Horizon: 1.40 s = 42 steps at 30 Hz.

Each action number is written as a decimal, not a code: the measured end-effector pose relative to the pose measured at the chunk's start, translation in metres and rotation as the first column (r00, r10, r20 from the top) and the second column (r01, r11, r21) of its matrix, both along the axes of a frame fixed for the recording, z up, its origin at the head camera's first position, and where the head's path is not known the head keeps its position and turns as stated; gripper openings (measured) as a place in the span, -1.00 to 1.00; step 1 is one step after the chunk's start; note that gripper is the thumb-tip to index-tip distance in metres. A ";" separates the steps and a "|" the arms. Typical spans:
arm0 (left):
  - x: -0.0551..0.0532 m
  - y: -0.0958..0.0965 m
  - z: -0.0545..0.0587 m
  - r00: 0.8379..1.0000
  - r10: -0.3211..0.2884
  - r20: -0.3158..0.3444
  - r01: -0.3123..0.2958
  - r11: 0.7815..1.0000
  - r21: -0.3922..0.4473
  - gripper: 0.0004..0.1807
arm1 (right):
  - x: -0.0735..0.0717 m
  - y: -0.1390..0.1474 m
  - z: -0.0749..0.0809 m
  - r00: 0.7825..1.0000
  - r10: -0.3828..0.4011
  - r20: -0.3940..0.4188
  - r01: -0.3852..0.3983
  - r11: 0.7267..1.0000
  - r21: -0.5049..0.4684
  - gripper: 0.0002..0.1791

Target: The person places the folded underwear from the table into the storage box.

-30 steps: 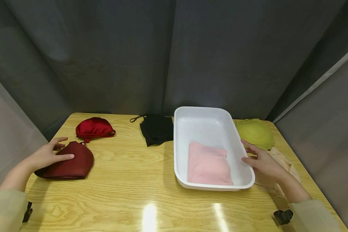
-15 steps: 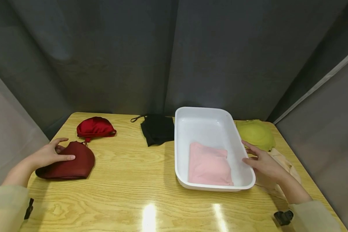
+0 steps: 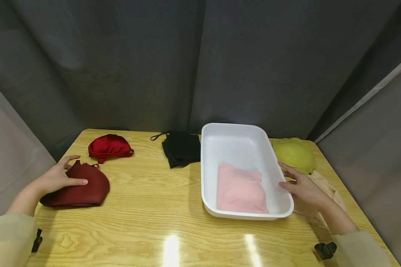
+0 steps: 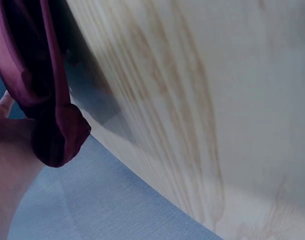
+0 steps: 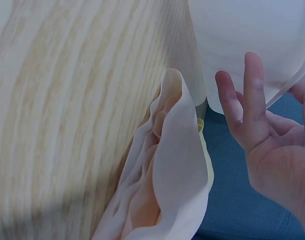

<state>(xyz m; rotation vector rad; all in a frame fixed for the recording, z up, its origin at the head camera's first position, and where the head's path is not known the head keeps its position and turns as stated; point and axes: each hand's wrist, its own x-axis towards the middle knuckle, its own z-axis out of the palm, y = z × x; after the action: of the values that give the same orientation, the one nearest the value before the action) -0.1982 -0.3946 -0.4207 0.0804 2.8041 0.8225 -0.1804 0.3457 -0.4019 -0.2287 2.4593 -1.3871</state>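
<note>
My left hand [image 3: 55, 180] holds a folded dark red bra [image 3: 90, 187] at the table's left side, thumb on top. Up close, the left wrist view shows the bra's folded edge [image 4: 62, 120] beside the palm. On the right, my right hand [image 3: 305, 187] grips the side rim of a white plastic tub [image 3: 208, 148]. Its thumb reaches over the rim, and its fingers lie along the outer wall in the right wrist view. Inside the tub, toward the near end, lies a folded pink bra [image 3: 242, 191].
Behind the dark red bra lies a bright red satin bra [image 3: 109, 146]. A folded black garment [image 3: 182, 148] with a thin strap touches the tub's left side. To the tub's right are a yellow-green bra [image 3: 295, 154] and a beige garment [image 5: 177, 155], partly under my right arm.
My left fingers have shifted slightly up along the dark red bra, whose upper edge now stands a little higher. The right hand and the tub stay in place.
</note>
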 end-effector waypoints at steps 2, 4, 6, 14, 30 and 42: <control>0.001 0.000 0.001 1.000 0.001 -0.021 -0.001 1.000 -0.005 0.15 | 0.000 0.000 -0.001 1.000 0.001 0.000 -0.001 1.000 -0.002 -0.16; 0.001 0.001 0.003 0.999 -0.001 -0.048 0.001 1.000 -0.005 0.13 | -0.001 0.001 -0.001 1.000 0.003 -0.001 -0.003 1.000 -0.003 -0.16; 0.003 0.002 0.005 0.997 -0.005 -0.076 0.005 1.000 -0.006 0.10 | -0.001 0.001 -0.001 1.000 0.003 -0.003 -0.003 1.000 0.000 -0.16; 0.005 0.009 0.015 0.991 -0.018 -0.133 0.021 1.000 0.016 0.02 | -0.001 0.002 -0.003 1.000 -0.006 -0.004 0.006 1.000 0.022 -0.16; 0.008 0.018 0.028 0.935 0.018 -0.354 -0.027 0.999 -0.021 -0.14 | 0.000 0.000 -0.003 1.000 -0.010 0.000 0.010 1.000 0.010 -0.16; 0.010 0.024 0.037 0.959 0.078 -0.272 -0.061 0.996 0.071 -0.14 | 0.001 -0.002 0.001 1.000 -0.002 -0.009 0.003 1.000 0.015 -0.16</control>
<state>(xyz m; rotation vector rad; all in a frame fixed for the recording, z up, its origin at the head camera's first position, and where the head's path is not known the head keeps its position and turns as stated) -0.1878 -0.3706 -0.3840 0.1143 3.0547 0.9846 -0.1791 0.3440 -0.4012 -0.2286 2.4771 -1.3706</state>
